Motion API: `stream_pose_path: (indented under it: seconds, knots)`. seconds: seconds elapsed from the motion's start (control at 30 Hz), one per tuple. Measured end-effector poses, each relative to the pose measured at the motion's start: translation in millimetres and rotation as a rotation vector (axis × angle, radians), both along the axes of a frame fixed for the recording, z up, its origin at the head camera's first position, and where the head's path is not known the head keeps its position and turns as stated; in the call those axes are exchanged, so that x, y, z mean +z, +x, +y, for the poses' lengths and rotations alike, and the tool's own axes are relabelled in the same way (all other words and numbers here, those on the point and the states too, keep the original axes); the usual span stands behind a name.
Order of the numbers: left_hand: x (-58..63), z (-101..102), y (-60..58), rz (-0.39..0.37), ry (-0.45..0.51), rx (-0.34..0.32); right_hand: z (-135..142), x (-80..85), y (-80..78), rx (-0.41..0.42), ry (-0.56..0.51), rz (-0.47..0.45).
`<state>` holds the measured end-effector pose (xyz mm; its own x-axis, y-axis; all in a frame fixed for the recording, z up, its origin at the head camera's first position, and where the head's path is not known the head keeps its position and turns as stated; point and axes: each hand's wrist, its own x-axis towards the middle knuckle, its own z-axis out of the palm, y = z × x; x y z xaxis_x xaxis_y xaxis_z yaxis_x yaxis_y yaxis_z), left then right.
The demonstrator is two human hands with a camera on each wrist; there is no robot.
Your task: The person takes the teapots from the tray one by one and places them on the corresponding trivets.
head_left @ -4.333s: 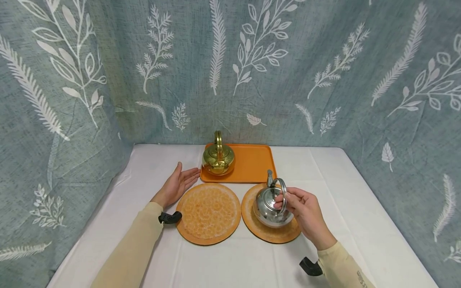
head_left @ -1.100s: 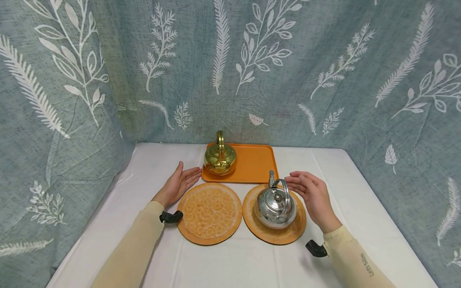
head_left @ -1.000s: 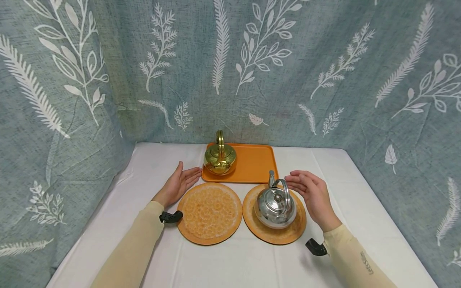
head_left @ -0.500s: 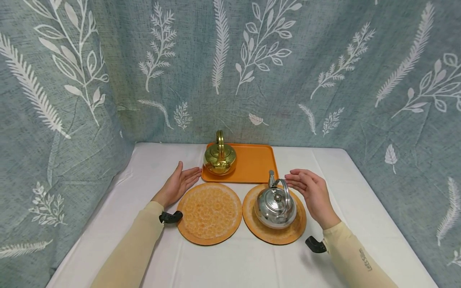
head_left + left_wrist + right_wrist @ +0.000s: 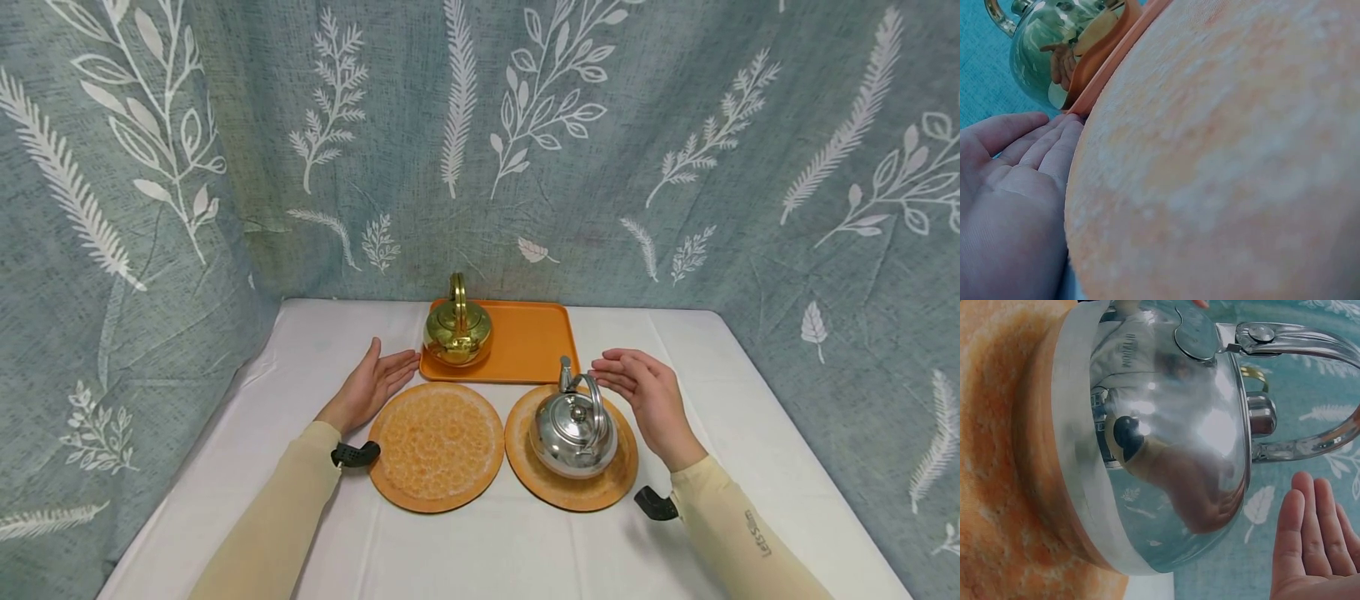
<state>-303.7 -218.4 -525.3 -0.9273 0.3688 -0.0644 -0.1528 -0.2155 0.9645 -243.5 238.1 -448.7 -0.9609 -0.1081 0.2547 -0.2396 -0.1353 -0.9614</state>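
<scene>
A silver teapot (image 5: 573,437) stands upright on the right-hand round mat (image 5: 615,475), its spout pointing to the back. My right hand (image 5: 645,404) is beside its arched handle, fingers extended and apart from the pot; the right wrist view shows the same hand (image 5: 1313,544) holding nothing. My left hand (image 5: 372,385) lies palm inward at the left, fingertips right at the corner of the orange tray (image 5: 528,337). On the tray's left part stands a gold teapot (image 5: 457,332), seen shiny in the left wrist view too. The left-hand round mat (image 5: 437,446) bears nothing.
The mats lie side by side on a white tablecloth (image 5: 420,558), with the tray behind them. A blue-green leaf-printed curtain (image 5: 480,225) closes off the back and both sides. Black cameras (image 5: 356,454) are strapped at the wrists.
Over four seconds ago my right hand gripped the silver teapot's handle; it has let go and moved off to the right. The pot stays on its mat. My left hand has stayed put.
</scene>
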Motion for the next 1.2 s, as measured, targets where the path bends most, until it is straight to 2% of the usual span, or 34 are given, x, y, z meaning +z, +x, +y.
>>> stream_pose_path:
  seconds: [0.5,0.83,1.2]
  knots:
    - [-0.7,-1,-0.5,0.005,-0.015,-0.01,5,-0.6,-6.8,0.003,0.033,-0.033]
    - [-2.5,-3,-1.7,0.01,-0.009,-0.02,10,-0.9,-12.2,0.034,0.06,-0.048]
    - [-1.5,-2,-2.4,0.005,-0.016,-0.015,14,-2.2,-17.9,0.052,0.031,-0.157]
